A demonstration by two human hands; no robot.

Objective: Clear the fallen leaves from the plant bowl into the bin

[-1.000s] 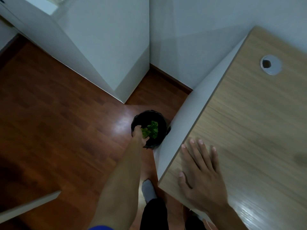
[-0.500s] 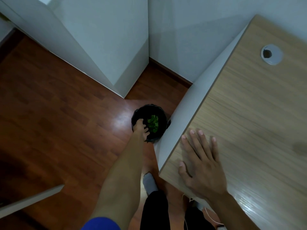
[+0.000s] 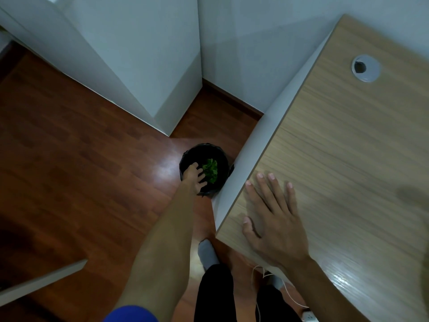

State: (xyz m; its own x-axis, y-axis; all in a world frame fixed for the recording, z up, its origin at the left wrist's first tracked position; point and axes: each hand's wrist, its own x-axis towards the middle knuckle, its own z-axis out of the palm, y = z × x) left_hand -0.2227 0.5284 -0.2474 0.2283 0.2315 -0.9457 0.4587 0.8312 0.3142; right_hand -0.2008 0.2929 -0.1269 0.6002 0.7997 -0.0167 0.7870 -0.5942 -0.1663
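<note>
A small round black bin (image 3: 222, 156) with a dark liner stands on the floor beside the desk's white side panel. Green leaves (image 3: 210, 170) lie in a heap inside it. My left hand (image 3: 194, 176) reaches down over the bin's near rim, its fingers spread just left of the leaves and holding nothing. My right hand (image 3: 274, 219) lies flat, fingers apart, on the near corner of the wooden desk top (image 3: 348, 159). The plant bowl is not in view.
The dark wooden floor (image 3: 81, 159) stretches to the left. White cabinet panels (image 3: 139, 54) meet in a corner behind the bin. A grey cable grommet (image 3: 366, 68) sits in the desk top. My grey-socked foot (image 3: 207, 253) stands near the desk corner, with a white cable (image 3: 287, 296) beside it.
My left hand held leaves at the bin's rim a second ago. Its fingers have now spread apart and the leaves lie in the bin. The right hand stays on the desk.
</note>
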